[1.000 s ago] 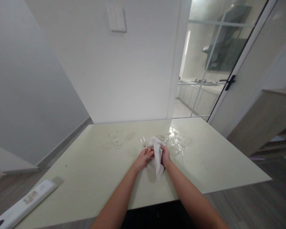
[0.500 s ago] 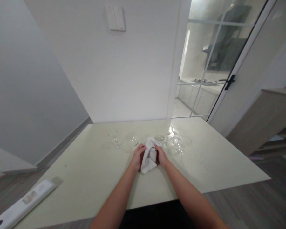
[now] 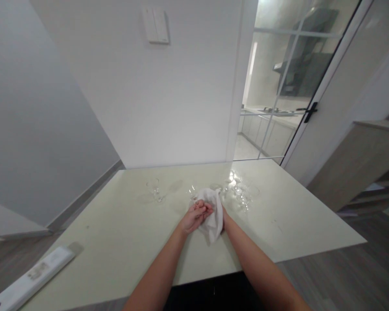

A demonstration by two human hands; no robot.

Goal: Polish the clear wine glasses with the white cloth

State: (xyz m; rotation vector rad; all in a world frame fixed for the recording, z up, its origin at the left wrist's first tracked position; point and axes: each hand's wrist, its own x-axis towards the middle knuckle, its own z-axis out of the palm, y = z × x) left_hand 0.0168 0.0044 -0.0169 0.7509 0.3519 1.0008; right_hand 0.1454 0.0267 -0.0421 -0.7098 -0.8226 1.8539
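Observation:
My left hand [image 3: 195,215] is closed round the stem of a clear wine glass [image 3: 192,193], fingers curled. A white cloth [image 3: 213,211] is bunched against the glass and drapes down over my right hand [image 3: 222,214], which is almost wholly hidden behind it and seems to grip it. Both hands hover just above the pale table [image 3: 123,233], near its middle. One clear glass [image 3: 154,189] stands to the left of my hands. A cluster of several clear glasses [image 3: 240,193] stands to the right.
A long white box [image 3: 32,276] lies at the table's near left corner. A white wall with a light switch [image 3: 155,25] stands behind the table. A glass door with a black handle [image 3: 309,111] is at the right, a wooden shelf unit [image 3: 363,164] beyond.
The cloth, bunched low between both hands half a second ago, is now raised and draped over my right hand, and the glass sits higher in my left hand.

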